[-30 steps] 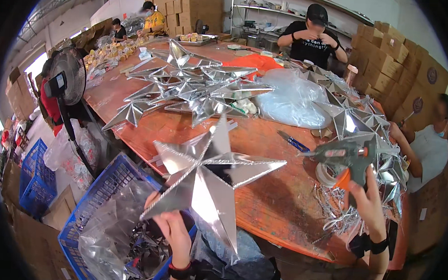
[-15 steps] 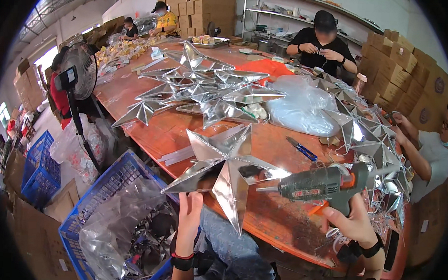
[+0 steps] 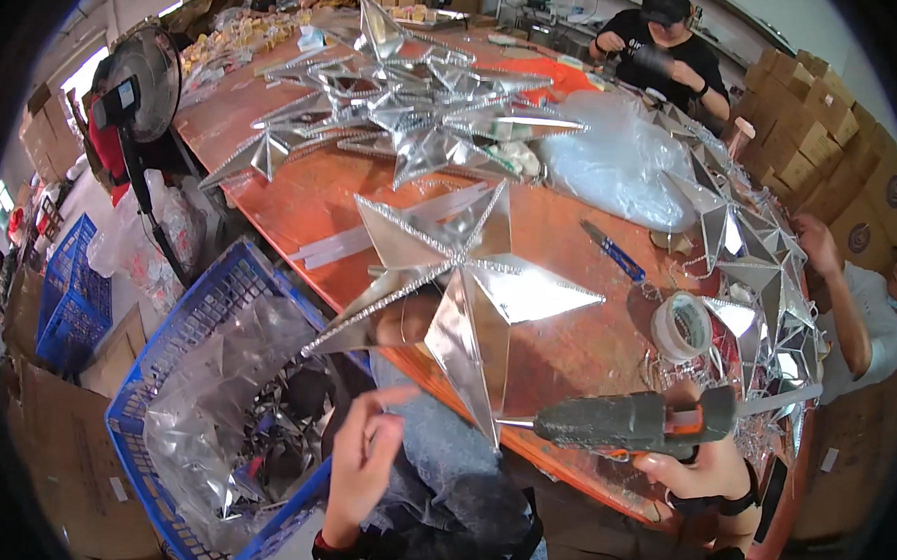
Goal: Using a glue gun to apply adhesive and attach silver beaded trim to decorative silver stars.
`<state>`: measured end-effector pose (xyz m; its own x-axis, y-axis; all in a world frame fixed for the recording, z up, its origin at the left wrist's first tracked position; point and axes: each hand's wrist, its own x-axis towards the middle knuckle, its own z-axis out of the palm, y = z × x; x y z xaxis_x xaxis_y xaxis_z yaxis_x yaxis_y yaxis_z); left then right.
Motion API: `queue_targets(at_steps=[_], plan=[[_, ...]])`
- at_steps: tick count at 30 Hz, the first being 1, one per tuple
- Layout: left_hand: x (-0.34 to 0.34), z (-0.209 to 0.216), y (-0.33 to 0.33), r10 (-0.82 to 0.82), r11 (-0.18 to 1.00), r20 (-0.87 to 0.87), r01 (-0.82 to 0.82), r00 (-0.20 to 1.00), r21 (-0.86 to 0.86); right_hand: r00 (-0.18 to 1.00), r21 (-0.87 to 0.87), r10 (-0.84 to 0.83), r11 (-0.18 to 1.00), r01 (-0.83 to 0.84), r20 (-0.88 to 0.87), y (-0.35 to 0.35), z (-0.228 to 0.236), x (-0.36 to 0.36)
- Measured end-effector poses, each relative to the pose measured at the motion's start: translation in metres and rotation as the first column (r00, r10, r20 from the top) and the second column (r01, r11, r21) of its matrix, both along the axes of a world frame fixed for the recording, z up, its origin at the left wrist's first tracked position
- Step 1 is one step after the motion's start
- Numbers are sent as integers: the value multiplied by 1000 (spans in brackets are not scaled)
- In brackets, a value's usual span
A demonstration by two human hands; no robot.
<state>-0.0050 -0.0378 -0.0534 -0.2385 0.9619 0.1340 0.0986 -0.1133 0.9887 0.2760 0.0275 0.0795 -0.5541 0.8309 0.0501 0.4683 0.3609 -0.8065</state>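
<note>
A large mirror-silver star (image 3: 472, 306) with beaded ridges rests at the table's near edge, its lower point reaching past the edge. My right hand (image 3: 705, 473) is wrapped round the handle of a dark green glue gun (image 3: 603, 420). The gun's thin nozzle comes up to the star's lower point; whether it touches cannot be made out. A translucent glue stick (image 3: 779, 398) juts from the gun's back. Below the star's left point is my left hand (image 3: 363, 461), empty, with the index finger stretched out and the others partly bent.
A blue crate (image 3: 169, 368) with plastic bags and silver pieces stands at lower left. More silver stars (image 3: 406, 108) are heaped farther back. A tape roll (image 3: 677, 356), a blue-handled cutting tool (image 3: 618, 253) and translucent sticks (image 3: 335, 245) lie nearby. A co-worker's arm (image 3: 848, 307) is at right.
My left hand has come off the star's left point and dropped lower. The glue gun has moved down and left, its nozzle now by the lower point. The tape roll has come into sight.
</note>
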Motion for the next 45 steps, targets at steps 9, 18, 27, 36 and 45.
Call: queue_targets(at_steps=[9,18,27,36,45], plan=[[42,4,-12,-279,957,-188,288,942,22,998,-82,58,995,-59,-20,-4,-18,15],[51,-9,-14,-347,938,-40,347,937,-14,981,73,136,986,-148,139,2,-12,12],[50,-10,-12,-339,940,-38,338,940,-36,998,-48,38,998,-36,45,-2,-13,6],[47,-23,-9,-371,929,-50,370,927,-16,998,203,47,978,-55,43,7,-24,10],[41,-38,-7,-342,936,-65,333,938,-111,1000,31,-14,999,14,-2,25,-21,-12]])
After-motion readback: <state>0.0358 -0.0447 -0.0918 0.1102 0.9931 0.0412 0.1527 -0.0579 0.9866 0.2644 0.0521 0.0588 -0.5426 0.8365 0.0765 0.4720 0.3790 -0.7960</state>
